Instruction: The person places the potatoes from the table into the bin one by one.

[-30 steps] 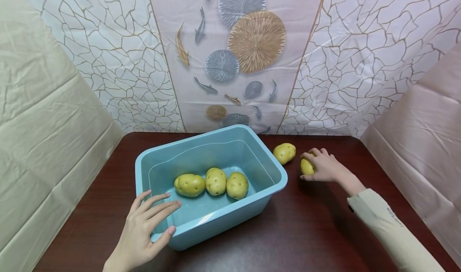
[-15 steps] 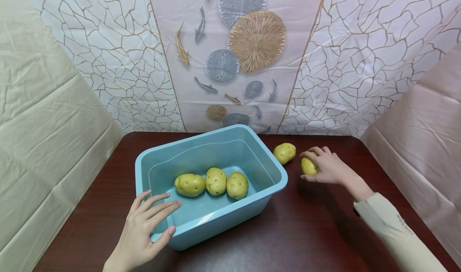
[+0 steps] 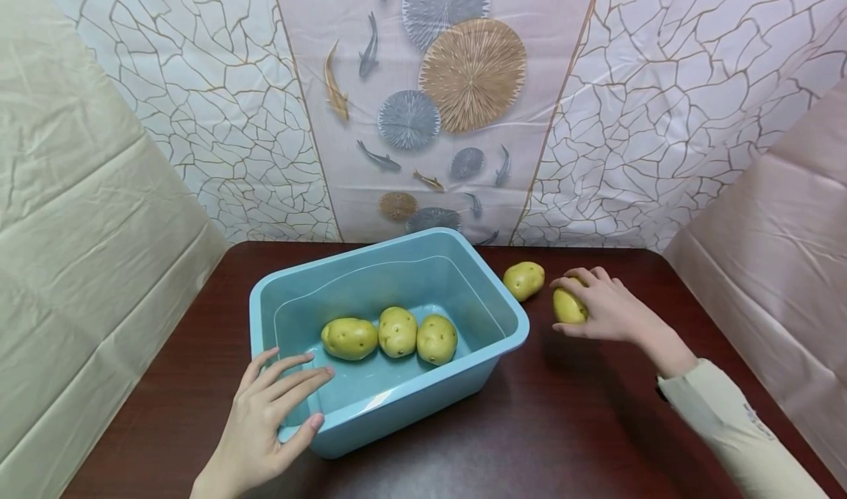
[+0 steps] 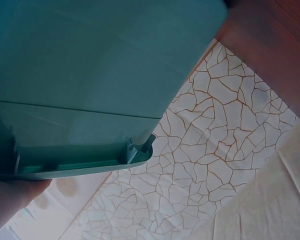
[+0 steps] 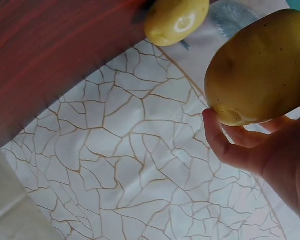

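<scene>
In the head view my right hand (image 3: 605,311) grips a yellow potato (image 3: 567,304), thumb and fingers round it, to the right of the bin. Close up, the right wrist view has this potato (image 5: 260,67) with fingertips curled against its end. A second potato (image 3: 524,281) lies on the table just left of that hand, beside the bin's right end. My left hand (image 3: 254,429) lies over the near left corner of a light blue plastic bin (image 3: 430,400), fingers extended over the rim. Inside the bin sit three potatoes (image 3: 398,333) in a row.
The dark red-brown table (image 3: 562,433) carries the bin. A patterned cloth (image 3: 602,183) hangs along its back edge, and plain cloth walls (image 3: 767,256) slope up at both sides. A handle recess (image 4: 90,155) shows on the bin's outside in the left wrist view.
My right hand has shifted slightly to the right with the potato, and its forearm has swung right. The left hand, the bin and the other potatoes stay in place.
</scene>
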A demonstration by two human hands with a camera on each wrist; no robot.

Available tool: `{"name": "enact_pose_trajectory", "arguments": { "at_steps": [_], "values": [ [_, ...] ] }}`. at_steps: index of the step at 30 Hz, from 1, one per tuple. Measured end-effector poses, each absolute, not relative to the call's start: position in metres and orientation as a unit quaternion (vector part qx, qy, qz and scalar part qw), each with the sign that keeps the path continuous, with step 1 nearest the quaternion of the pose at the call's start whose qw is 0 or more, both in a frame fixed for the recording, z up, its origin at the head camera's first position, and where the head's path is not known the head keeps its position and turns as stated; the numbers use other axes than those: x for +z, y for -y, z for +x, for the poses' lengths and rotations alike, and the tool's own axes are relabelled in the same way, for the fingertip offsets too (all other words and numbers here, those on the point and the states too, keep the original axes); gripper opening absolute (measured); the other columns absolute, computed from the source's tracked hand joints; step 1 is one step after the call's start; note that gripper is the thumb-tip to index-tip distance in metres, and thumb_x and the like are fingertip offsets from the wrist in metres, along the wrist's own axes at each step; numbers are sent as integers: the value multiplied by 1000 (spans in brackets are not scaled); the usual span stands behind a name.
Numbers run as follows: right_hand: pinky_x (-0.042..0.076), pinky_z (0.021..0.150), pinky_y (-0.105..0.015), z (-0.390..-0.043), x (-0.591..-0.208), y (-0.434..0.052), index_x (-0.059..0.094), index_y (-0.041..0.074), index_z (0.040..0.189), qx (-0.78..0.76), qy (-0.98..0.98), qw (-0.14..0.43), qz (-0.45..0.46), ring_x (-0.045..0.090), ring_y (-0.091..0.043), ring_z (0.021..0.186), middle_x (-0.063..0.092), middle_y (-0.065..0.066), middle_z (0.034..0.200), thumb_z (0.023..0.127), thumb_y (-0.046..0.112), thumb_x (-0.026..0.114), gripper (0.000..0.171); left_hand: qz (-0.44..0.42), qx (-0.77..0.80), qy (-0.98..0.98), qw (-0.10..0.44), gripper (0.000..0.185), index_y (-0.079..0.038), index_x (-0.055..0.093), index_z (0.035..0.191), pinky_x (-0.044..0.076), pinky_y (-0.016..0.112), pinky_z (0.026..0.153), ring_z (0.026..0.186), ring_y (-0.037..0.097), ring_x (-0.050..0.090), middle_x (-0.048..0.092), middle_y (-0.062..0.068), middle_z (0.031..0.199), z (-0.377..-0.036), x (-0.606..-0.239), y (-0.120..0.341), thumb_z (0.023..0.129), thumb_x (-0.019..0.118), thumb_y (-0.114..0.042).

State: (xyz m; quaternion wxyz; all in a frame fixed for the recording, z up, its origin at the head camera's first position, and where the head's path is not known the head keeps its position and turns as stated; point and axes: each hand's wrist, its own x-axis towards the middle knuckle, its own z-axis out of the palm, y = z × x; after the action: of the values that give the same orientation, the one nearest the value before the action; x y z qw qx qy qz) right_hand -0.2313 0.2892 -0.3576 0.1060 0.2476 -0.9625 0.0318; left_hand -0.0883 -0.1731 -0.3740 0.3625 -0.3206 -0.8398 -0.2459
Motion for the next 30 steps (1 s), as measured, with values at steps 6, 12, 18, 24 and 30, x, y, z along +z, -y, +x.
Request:
{"name": "enact_pose_trajectory", "arguments": {
  "at_steps": [6,12,18,24,30],
  "values": [
    [38,64,-38,-225,-351,-287,55,23,113,28,961,106,252,45,-26,96,53,-6,112,62,54,71,61,-322,-245,837,368,36,-18,65,109,21,38,102,102,19,54,68,-3,96,-89,-374,173,88,46,-41],
    [37,63,-36,-218,-345,-283,56,22,112,32,958,118,260,45,-25,95,53,-6,111,61,52,72,61,-322,-246,837,369,36,-17,65,108,21,38,103,102,19,55,68,-3,96,-89,-374,173,88,46,-41],
    [37,64,-36,-213,-340,-281,56,23,112,30,955,128,266,45,-24,95,53,-6,111,61,53,72,61,-323,-245,837,368,36,-18,65,109,21,37,103,102,19,54,68,-3,96,-89,-375,173,88,46,-41],
    [37,66,-37,-210,-332,-278,55,24,113,30,949,137,283,44,-23,95,51,-6,113,61,52,72,61,-324,-245,835,371,37,-17,65,108,21,37,103,102,19,54,68,-3,96,-89,-374,173,88,46,-41],
    [37,68,-37,-205,-326,-273,55,24,113,36,946,140,290,44,-22,95,51,-6,113,61,49,73,61,-326,-247,833,374,37,-17,65,108,20,37,103,102,20,54,68,-2,95,-89,-373,172,89,45,-41]
  ]
}}
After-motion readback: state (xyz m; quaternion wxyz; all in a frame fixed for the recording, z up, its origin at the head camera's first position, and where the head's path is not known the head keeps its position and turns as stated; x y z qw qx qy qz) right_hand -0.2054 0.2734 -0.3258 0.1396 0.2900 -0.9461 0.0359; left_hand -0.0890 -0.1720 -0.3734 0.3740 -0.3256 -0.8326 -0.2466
